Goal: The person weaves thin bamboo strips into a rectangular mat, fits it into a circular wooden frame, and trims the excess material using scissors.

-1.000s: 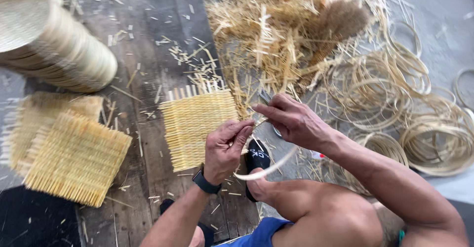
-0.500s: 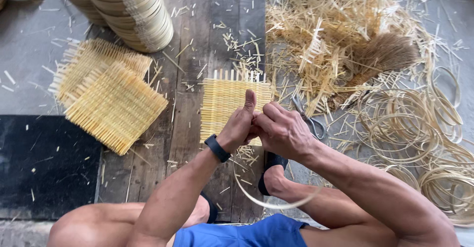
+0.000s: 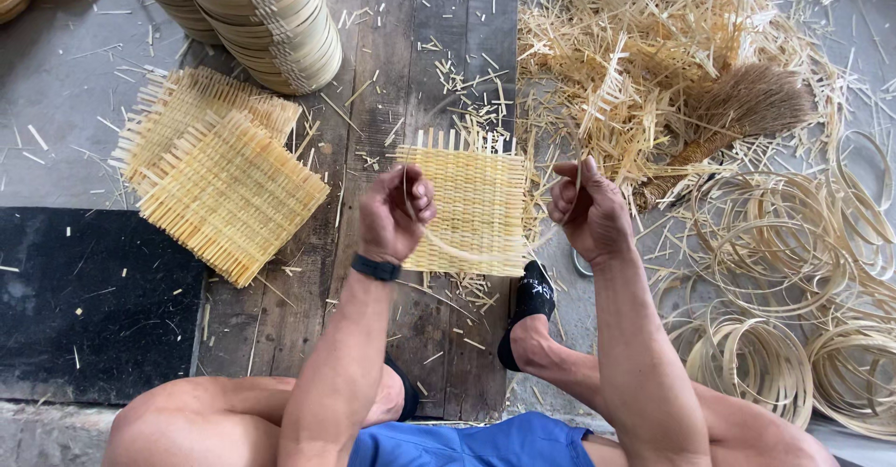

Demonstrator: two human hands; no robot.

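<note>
Clearly both hands were closed on one thin bamboo strip [image 3: 467,254], which sagged in a shallow curve between them. The left hand [image 3: 394,213] gripped its left end in a tight fist, the end poking up past the knuckles; the right hand [image 3: 586,213] pinched the other end between thumb and curled fingers. The strip hung just above a square woven mat [image 3: 467,208] lying flat on the plank floor [image 3: 392,66], loose slat ends bristling along its far edge. To the left lay a stack of similar mats [image 3: 219,180], and far left stood a leaning pile of round bamboo trays [image 3: 271,14]. To the right spread a heap of straw-coloured offcuts [image 3: 644,66] with a brush [image 3: 747,112] resting on it, and, nearer, coils of bamboo hoops [image 3: 793,271]. A black-socked foot [image 3: 532,304] sat just near the mat, a black rug [image 3: 93,299] at near left.
</note>
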